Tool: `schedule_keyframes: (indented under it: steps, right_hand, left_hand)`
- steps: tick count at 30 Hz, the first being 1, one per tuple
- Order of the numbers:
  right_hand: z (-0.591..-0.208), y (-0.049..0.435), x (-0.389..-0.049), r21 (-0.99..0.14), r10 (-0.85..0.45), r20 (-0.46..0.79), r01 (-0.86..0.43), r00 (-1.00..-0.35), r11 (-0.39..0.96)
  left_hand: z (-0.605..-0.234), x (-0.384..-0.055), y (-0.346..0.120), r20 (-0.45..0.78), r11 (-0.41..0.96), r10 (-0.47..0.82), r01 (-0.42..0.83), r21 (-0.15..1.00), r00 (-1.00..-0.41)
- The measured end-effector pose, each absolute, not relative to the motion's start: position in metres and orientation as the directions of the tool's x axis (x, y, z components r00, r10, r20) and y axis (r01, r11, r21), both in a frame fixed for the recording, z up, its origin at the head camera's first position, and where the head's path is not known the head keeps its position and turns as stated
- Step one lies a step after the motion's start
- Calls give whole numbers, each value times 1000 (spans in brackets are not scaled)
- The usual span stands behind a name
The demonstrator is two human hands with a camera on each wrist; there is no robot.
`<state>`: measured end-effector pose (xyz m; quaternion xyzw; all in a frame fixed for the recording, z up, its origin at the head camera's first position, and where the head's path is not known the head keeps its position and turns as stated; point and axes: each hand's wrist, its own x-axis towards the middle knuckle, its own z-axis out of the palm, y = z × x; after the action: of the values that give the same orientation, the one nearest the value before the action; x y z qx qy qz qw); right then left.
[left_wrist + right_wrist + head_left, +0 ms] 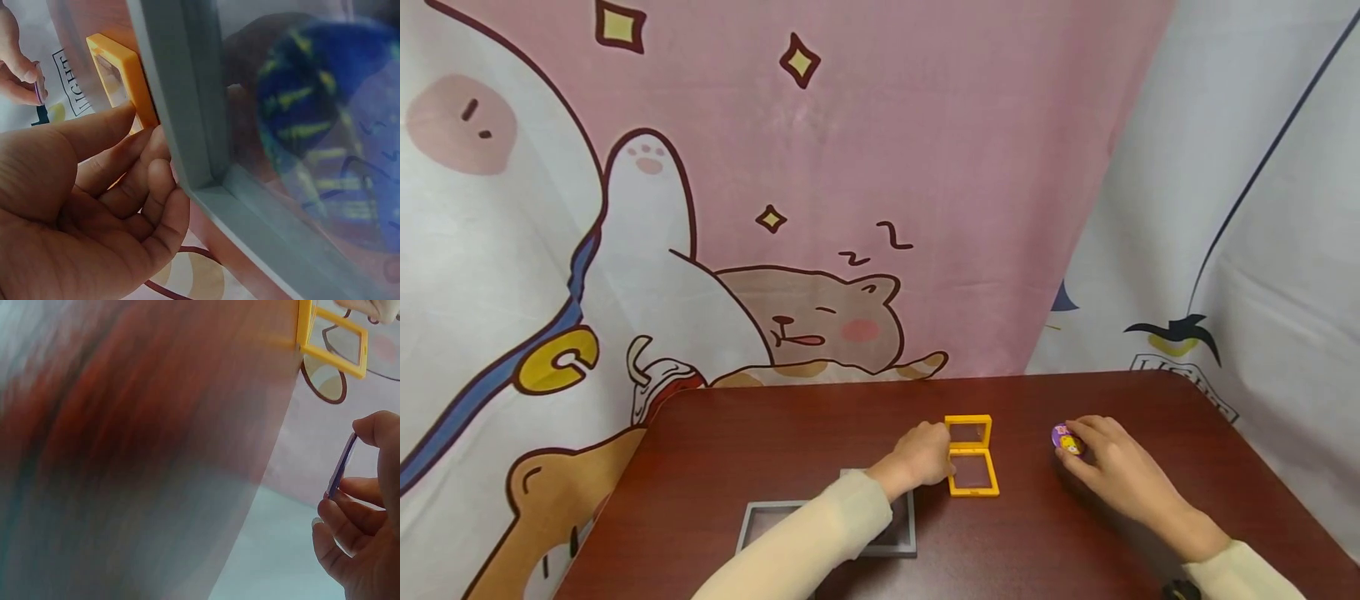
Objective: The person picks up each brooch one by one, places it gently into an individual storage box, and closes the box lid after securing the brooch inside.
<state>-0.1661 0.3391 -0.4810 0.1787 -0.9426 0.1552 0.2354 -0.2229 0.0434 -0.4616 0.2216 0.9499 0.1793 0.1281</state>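
My left hand point(923, 454) holds the left edge of a small yellow hinged display frame point(973, 495), thumb and curled fingers at its side in the left wrist view. The frame is unfolded, one half flat on the table and the other tilted up behind; clear film fills both halves. To its right, my right hand point(1112, 467) pinches a thin round purple badge point(1066, 439) with a yellow figure on it. In the right wrist view the badge point(342, 465) is seen edge-on between thumb and fingers.
A larger grey frame point(914, 525) with clear film lies unfolded under my left forearm, which hides part of it. Behind its film is a round blue item point(325, 137) with yellow-green stripes. A printed cloth point(1000, 167) hangs behind the dark red table point(1037, 558).
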Motion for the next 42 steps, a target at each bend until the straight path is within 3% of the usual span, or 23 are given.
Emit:
schedule_keyframes:
  steps: [14,42]
  right_hand:
    - [-483,305,-156,-182,-323,468,-447,-823,876]
    - [-495,250,-154,-135,-511,487,-639,-709,758]
  left_hand:
    - [-460,-214,47,-170,837,475,384,390,-863]
    - [-456,-208,48,-181,848,492,422,321,-851]
